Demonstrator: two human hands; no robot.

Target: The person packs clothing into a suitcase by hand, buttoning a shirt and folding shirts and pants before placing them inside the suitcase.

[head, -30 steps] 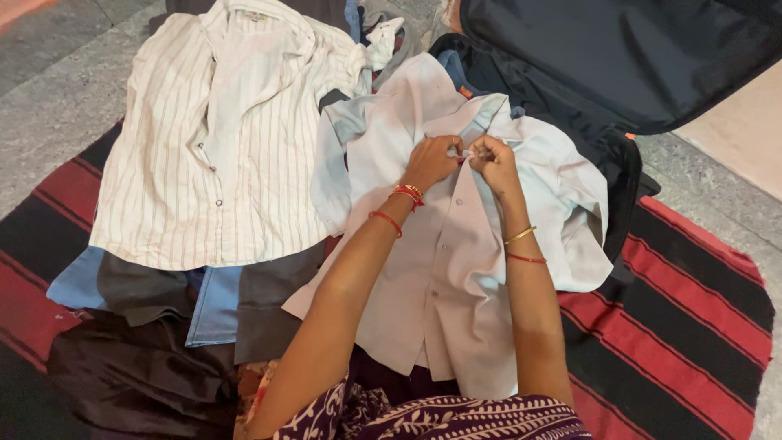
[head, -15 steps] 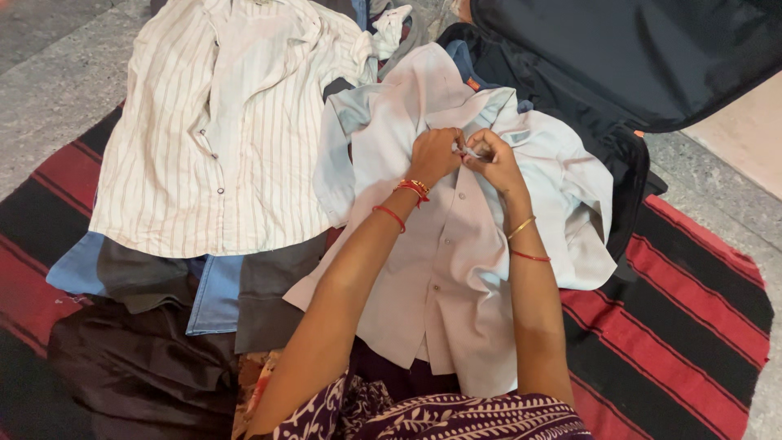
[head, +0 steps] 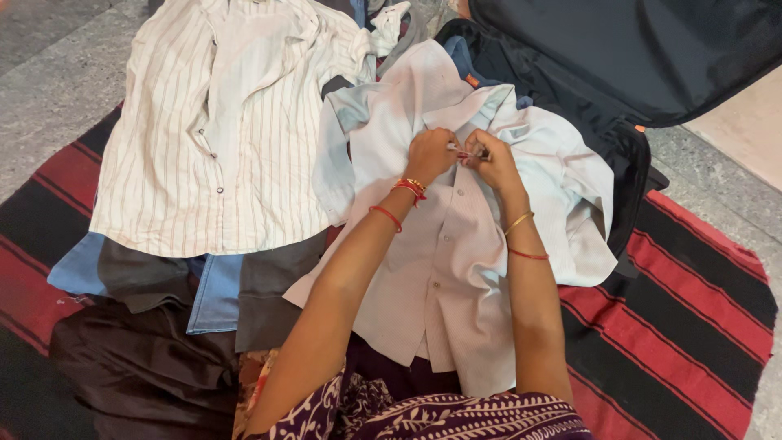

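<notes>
A pale grey button-up shirt (head: 456,277) lies spread front-up on the pile before me. My left hand (head: 430,153) and my right hand (head: 489,159) meet at its top, just below the collar. Both pinch the two front edges of the shirt together at the topmost button. Red and gold bangles ring both wrists. Lower down, the shirt's front edges lie together.
A white striped shirt (head: 220,122) lies flat to the left, over blue and grey clothes (head: 204,285). A dark garment (head: 138,367) is bunched at the lower left. An open black suitcase (head: 619,57) stands at the upper right. A red and black striped blanket (head: 684,310) covers the stone floor.
My hands have stayed at the shirt's collar with small finger movements. The view has shifted slightly, and the clothes sit a little higher in it.
</notes>
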